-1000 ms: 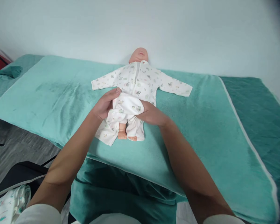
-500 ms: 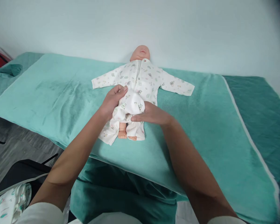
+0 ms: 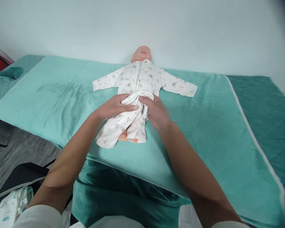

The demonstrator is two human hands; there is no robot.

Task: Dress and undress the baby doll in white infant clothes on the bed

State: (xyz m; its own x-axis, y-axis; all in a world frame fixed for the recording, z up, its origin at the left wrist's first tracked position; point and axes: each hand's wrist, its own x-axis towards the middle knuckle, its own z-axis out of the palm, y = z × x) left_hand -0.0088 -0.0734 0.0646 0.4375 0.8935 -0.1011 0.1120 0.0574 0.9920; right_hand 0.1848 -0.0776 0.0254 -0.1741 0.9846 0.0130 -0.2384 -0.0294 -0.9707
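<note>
A baby doll (image 3: 142,53) lies on its back, head towards the wall, in a white printed long-sleeved top (image 3: 146,76) with its sleeves spread. White printed baby pants (image 3: 116,128) are bunched over its lower body, and its feet (image 3: 123,136) show near the leg openings. My left hand (image 3: 116,106) is closed on the left side of the waistband, thumb on top. On the other side my right hand (image 3: 155,109) grips the waistband, its thumb pressing the cloth. Both hands hide parts of the doll's hips.
A green padded cover (image 3: 204,133) lies under the doll, against a white wall (image 3: 85,28). At the lower left, folded printed cloths (image 3: 13,202) rest by a black chair (image 3: 23,174). Dark green fabric (image 3: 125,193) hangs at the front edge.
Both hands have shifted their hold to the waistband, with the right hand moving up and right. The pants' waist is now gathered and higher, and the doll's left-hand leg is more covered.
</note>
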